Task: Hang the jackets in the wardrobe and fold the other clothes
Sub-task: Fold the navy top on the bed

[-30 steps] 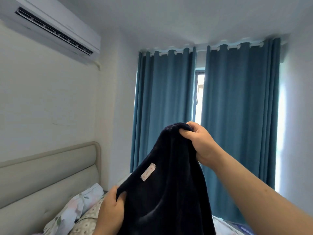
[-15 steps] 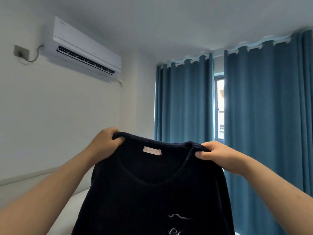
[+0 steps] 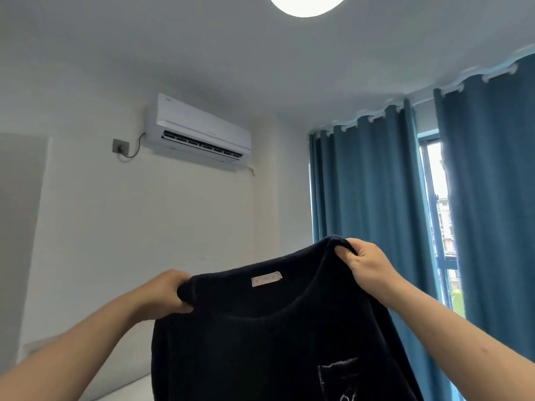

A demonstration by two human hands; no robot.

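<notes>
A dark navy sweater (image 3: 260,342) hangs in front of me, held up by its two shoulders. Its neckline faces me with a small pale label (image 3: 266,278) at the collar and white stitched marks low on the right side. My left hand (image 3: 165,295) grips the left shoulder. My right hand (image 3: 366,264) grips the right shoulder, held a little higher. The sweater's lower part runs out of the frame.
A white air conditioner (image 3: 199,134) is mounted high on the wall ahead, with a socket (image 3: 120,146) beside it. Blue curtains (image 3: 364,204) cover the window at right, with a gap of daylight. A ceiling lamp (image 3: 307,2) glows overhead. A pale headboard edge (image 3: 127,386) shows at bottom left.
The left hand came up from the bed to the sweater's left shoulder, spreading the garment wide. The view has tilted upward, and the right shoulder now sits higher than the left.
</notes>
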